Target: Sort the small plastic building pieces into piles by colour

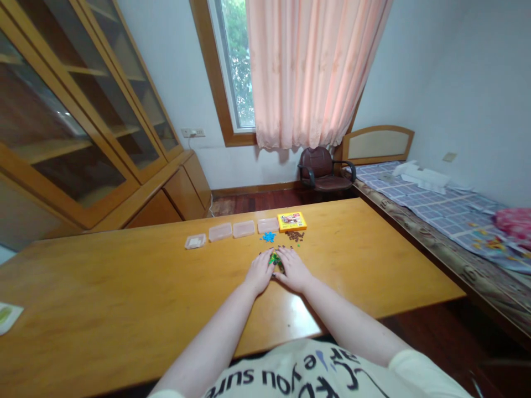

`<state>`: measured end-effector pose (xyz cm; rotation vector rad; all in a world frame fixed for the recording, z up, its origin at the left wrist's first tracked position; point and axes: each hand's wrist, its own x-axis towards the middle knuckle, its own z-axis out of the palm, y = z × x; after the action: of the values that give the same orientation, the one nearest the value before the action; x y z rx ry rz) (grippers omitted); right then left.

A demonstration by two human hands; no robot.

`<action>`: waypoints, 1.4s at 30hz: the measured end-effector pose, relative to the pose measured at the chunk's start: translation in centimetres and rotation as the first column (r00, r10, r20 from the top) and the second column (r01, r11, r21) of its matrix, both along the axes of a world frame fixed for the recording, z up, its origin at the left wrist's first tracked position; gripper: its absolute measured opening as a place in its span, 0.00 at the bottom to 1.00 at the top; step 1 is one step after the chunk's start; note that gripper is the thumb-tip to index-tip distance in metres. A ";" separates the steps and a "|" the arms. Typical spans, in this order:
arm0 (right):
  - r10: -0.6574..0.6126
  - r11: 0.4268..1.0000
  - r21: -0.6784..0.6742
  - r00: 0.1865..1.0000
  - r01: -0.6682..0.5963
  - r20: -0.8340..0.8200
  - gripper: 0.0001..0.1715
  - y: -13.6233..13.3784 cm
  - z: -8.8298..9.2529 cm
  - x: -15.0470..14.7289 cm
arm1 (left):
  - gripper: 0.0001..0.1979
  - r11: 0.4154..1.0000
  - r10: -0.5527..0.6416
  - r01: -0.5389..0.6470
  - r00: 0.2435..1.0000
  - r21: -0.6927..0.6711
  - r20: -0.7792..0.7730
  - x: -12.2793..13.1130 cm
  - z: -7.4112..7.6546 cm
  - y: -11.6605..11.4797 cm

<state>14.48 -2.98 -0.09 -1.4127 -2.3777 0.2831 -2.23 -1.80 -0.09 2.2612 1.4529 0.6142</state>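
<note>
My left hand (260,271) and my right hand (293,270) lie on the wooden table, curved around a small pile of green pieces (274,258). Both hands have their fingers extended, partly covering the pile. Just beyond them are a heap of blue pieces (269,237) and, to its right, a heap of brown pieces (295,236). A small green piece (298,245) lies apart, below the brown heap. Behind the heaps sits a yellow box (292,221) with a printed picture.
Clear plastic trays (243,229) stand in a row left of the yellow box, the leftmost tray (194,241) holding something white. The table (145,287) has a white-and-green item (9,317) at its far left. A chair (319,168) and bed stand beyond.
</note>
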 end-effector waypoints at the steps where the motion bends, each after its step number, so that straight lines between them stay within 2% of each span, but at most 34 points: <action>1: -0.078 0.997 0.012 0.997 0.078 -0.003 0.40 0.0 -0.1 0.4 | 0.24 1.000 0.008 -0.008 0.999 -0.004 0.049 -0.3 -0.1 -0.2; 4: -0.342 0.939 -0.040 0.939 0.343 0.030 0.38 0.2 -0.4 2.0 | 0.23 0.996 0.074 -0.062 0.968 -0.056 0.238 -1.6 -0.5 -1.0; 5: -0.382 0.921 -0.062 0.923 0.384 0.047 0.38 0.3 -0.5 2.5 | 0.23 0.992 0.111 -0.089 0.945 -0.084 0.306 -2.1 -0.6 -1.2; 7: -0.382 0.918 -0.089 0.922 0.387 0.067 0.37 0.5 -0.4 3.0 | 0.22 0.981 0.178 -0.131 0.893 -0.141 0.414 -3.1 -0.8 -1.6; 10: -0.326 0.939 -0.098 0.943 0.331 0.065 0.37 0.5 -0.2 3.1 | 0.23 0.973 0.208 -0.135 0.858 -0.185 0.470 -4.4 -1.0 -2.4; 12: -0.288 0.951 -0.101 0.956 0.292 0.051 0.37 0.4 -0.1 2.8 | 0.23 0.977 0.192 -0.133 0.890 -0.168 0.413 -4.9 -0.9 -3.1; 16: -0.166 0.982 -0.091 0.986 0.166 0.009 0.39 0.3 -0.1 1.5 | 0.26 0.990 0.134 -0.129 0.987 -0.057 0.087 -4.2 -0.7 -4.3; 18: -0.118 0.990 -0.083 0.993 0.117 0.001 0.43 0.6 0.1 0.5 | 0.29 0.994 0.110 -0.110 0.992 -0.002 -0.061 -3.2 -0.8 -4.4; 20: -0.047 0.996 -0.076 0.999 0.047 0.000 0.45 0.9 0.3 -0.7 | 0.32 0.995 0.101 -0.096 0.986 0.041 -0.135 -2.4 -1.0 -4.4; 23: 0.097 0.993 -0.064 0.995 -0.097 -0.008 0.44 1.3 0.3 -2.9 | 0.33 0.991 0.114 -0.104 0.986 0.085 -0.121 -1.8 -1.6 -4.1; 25: 0.162 0.985 -0.056 0.987 -0.163 -0.024 0.41 1.4 0.1 -4.5 | 0.33 0.982 0.166 -0.159 0.984 0.101 -0.066 -1.9 -2.0 -3.9; 28: 0.228 0.972 -0.031 0.971 -0.231 -0.075 0.34 1.3 -0.3 -6.3 | 0.32 0.962 0.256 -0.255 0.967 0.096 0.002 -2.3 -2.3 -3.7; 32: 0.262 0.963 -0.011 0.941 -0.271 -0.215 0.27 1.0 -0.4 -7.0 | 0.30 0.954 0.295 -0.294 0.956 0.062 -0.008 -2.4 -2.0 -3.6; 35: 0.182 0.978 -0.036 0.925 -0.205 -0.333 0.24 0.8 -0.1 -6.2 | 0.29 0.954 0.298 -0.295 0.952 0.059 -0.063 -2.2 -1.5 -3.6; 37: 0.035 0.993 -0.094 0.923 -0.077 -0.384 0.24 0.5 0.0 -5.2 | 0.29 0.929 0.369 -0.362 0.921 0.071 -0.129 -2.1 -1.1 -3.7; 40: -0.169 0.977 -0.187 0.900 0.099 -0.402 0.25 -0.5 0.1 -3.4 | 0.32 0.889 0.454 -0.453 0.861 0.063 -0.228 -2.0 -0.5 -3.9; 42: -0.174 0.977 -0.181 0.920 0.115 -0.351 0.25 -1.3 0.1 -2.3 | 0.36 0.911 0.407 -0.409 0.871 0.050 -0.276 -1.8 -0.1 -4.1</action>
<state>12.15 -4.30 0.05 -1.4493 -1.9731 0.6468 -4.01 -5.88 -0.19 2.1055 2.1017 0.4066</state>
